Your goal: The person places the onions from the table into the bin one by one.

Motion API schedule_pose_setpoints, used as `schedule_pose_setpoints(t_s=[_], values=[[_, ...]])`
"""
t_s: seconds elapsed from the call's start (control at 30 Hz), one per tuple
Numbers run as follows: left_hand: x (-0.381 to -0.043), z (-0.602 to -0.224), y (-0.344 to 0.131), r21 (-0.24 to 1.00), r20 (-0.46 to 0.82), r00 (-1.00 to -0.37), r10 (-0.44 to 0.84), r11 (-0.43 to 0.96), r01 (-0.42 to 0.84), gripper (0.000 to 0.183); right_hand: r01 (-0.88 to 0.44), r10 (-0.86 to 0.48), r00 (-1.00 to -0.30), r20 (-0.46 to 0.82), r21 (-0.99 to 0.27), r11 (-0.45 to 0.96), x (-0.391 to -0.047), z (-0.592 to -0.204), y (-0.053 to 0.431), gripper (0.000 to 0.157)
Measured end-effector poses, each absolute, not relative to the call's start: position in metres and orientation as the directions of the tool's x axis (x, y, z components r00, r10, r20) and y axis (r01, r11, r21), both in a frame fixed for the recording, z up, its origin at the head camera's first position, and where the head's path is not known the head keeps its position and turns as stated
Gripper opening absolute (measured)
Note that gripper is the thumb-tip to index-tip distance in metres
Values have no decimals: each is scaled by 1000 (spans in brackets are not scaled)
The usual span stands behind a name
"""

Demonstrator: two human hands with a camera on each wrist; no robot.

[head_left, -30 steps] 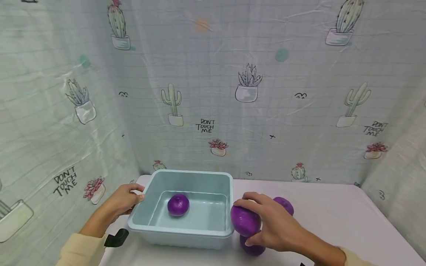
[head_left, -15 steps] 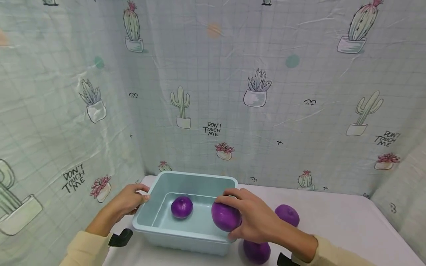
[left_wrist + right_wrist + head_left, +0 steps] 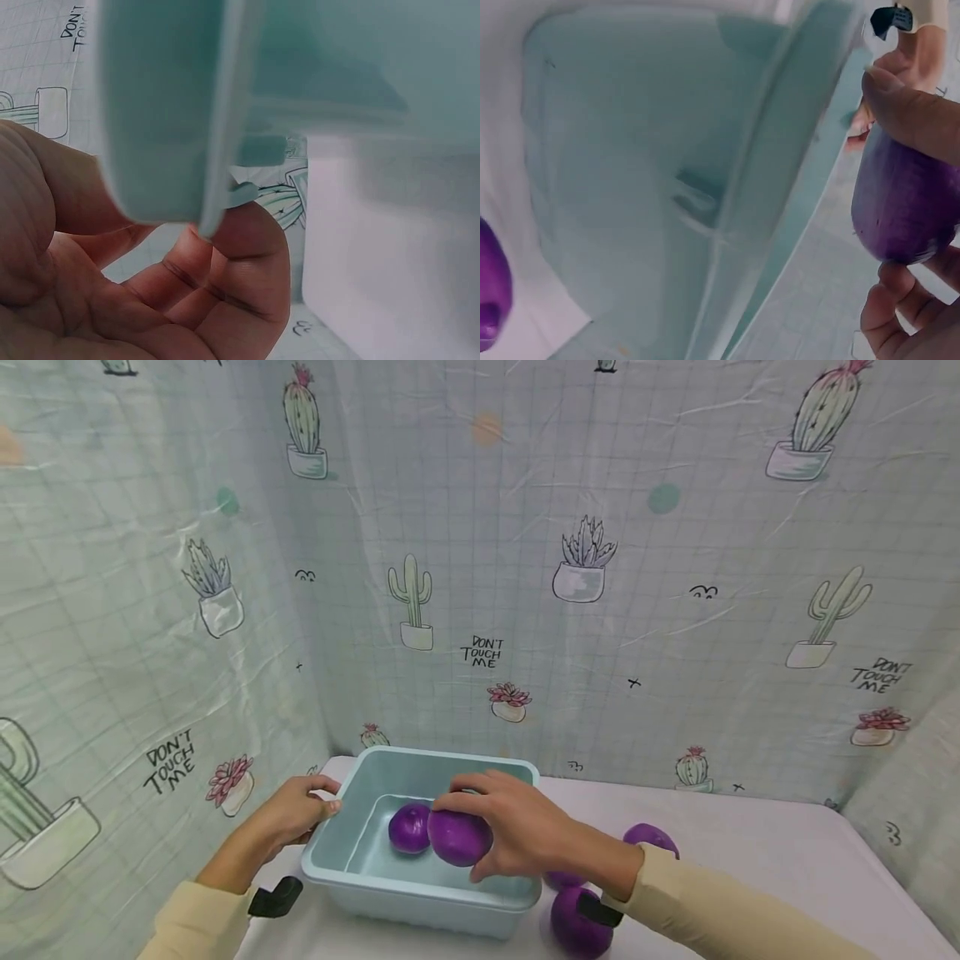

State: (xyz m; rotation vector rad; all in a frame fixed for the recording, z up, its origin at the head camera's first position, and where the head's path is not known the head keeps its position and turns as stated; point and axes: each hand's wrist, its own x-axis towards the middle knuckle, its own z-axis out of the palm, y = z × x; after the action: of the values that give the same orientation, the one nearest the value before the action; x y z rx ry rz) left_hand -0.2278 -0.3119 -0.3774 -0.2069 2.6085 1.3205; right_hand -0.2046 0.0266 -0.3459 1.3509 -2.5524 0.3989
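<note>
Fruit in the right hand, over the tub

The right hand [image 3: 513, 827] holds the held fruit [image 3: 459, 839] over the inside of the tub [image 3: 405, 902], pinching it with the thumb on one side and the fingers on the other. The held fruit is deep purple, rounded and a little longer than it is wide, with a smooth, glossy skin. In the right wrist view its side looks paler where light falls on it, faint streaks run along it, and the end away from the thumb darkens.

A second fruit [image 3: 408, 828] sits on the tub's floor, just left of the held one in the head view; whether the two touch cannot be told. It is the same purple, squat and shiny, with small bright highlights on top.

The left hand [image 3: 296, 810] pinches the tub's left rim between thumb and curled fingers. The tub is pale blue-green, rectangular and deep, with rounded corners and a lipped edge.

Three more purple fruits lie on the white counter [image 3: 765, 835], to the right of the tub: a near fruit [image 3: 570, 935] by its front right corner, partly behind a black strap [image 3: 600, 910]; a middle fruit [image 3: 562, 879], mostly hidden by the right wrist; and a far fruit [image 3: 648, 833], farther out, its lower part behind the cream sleeve [image 3: 690, 897].
</note>
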Motion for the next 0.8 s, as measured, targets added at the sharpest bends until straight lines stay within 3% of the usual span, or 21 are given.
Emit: schedule_pose_setpoints(t_s=[0.33,0.8], values=[[-227,-377,-312,803,-257,-966,-22,551,-227,32,-896,-845,-442,301,-96,434,-230,-342,-10,85],[-230,-375,-312,798,-264,-964,-30,554,-237,31,-920,-892,-390,227,-58,388,-248,-329,-44,86]])
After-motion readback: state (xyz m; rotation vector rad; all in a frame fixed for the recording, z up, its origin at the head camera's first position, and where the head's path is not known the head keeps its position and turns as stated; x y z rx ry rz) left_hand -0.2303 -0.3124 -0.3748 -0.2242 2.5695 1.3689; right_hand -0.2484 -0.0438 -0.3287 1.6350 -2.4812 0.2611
